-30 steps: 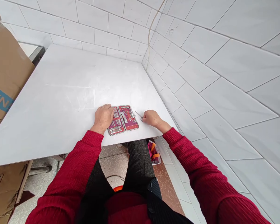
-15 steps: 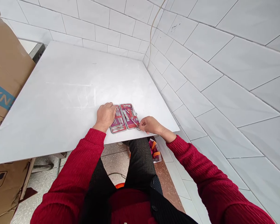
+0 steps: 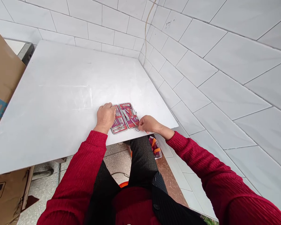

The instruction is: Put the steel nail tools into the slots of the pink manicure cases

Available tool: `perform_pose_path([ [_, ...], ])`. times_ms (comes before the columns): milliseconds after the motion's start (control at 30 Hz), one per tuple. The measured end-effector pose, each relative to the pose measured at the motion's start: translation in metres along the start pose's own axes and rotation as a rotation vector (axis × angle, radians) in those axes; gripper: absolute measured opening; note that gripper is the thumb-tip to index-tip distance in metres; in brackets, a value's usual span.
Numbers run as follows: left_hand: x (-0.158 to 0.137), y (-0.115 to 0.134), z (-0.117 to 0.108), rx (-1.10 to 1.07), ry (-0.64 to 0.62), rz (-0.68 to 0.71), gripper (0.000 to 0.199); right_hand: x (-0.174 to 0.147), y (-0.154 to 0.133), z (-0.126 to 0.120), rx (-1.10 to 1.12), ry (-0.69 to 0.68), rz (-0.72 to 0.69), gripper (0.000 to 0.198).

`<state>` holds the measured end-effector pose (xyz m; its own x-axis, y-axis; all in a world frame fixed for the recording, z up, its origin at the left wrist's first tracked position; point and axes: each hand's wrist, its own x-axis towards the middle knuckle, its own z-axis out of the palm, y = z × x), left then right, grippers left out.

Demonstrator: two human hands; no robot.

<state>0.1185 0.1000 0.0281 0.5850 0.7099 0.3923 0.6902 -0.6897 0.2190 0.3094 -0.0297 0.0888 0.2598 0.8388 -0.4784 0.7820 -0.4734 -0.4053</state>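
Note:
An open manicure set case (image 3: 119,131) with a red and purple lining lies near the table's front edge. Silver tools are strapped in both halves, nail clippers (image 3: 125,114) among them. My left hand (image 3: 105,116) grips the left half's outer edge with curled fingers, covering part of it. At the lower right corner, my right hand (image 3: 148,124) is closed in a pinch. A slim curved metal piece runs from the case towards its fingertips, and a thin dark loop shows just below them. What exactly the fingertips hold is hidden.
The white table (image 3: 61,93) meets tiled walls at the back and right. A cardboard box (image 3: 4,68) stands at the left, another carton (image 3: 7,193) below. Under the right edge sits a clear container (image 3: 157,148) with orange and purple things. A cable (image 3: 146,28) hangs in the corner.
The camera view has shifted slightly. My right hand stays pinched at the case's corner, with the thin loop now showing more plainly below the fingers. My left hand keeps its place on the case.

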Motion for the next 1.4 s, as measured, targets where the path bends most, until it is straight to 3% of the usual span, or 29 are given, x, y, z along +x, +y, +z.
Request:
perform_pose_path([
  [533, 0.000, 0.000, -0.001, -0.077, -0.009, -0.017, 0.030, 0.002, -0.016, 0.003, -0.042, 0.027, 0.060, 0.025],
  [833, -0.002, -0.001, -0.001, -0.087, 0.009, -0.012, 0.031, 0.018, -0.027, 0.016, -0.135, 0.213, -0.024, 0.024],
  [1100, -0.001, -0.001, -0.002, -0.106, 0.038, 0.002, 0.030, 0.015, -0.010, 0.030, -0.076, 0.373, -0.085, 0.019],
  [1267, -0.010, 0.005, -0.015, -0.081, 0.171, 0.062, 0.033, 0.010, 0.002, 0.040, 0.077, 0.435, -0.225, 0.011],
  [1400, -0.030, 0.025, -0.030, -0.053, 0.227, 0.338, 0.033, -0.004, -0.004, 0.034, 0.307, 0.599, -0.484, 0.024],
])
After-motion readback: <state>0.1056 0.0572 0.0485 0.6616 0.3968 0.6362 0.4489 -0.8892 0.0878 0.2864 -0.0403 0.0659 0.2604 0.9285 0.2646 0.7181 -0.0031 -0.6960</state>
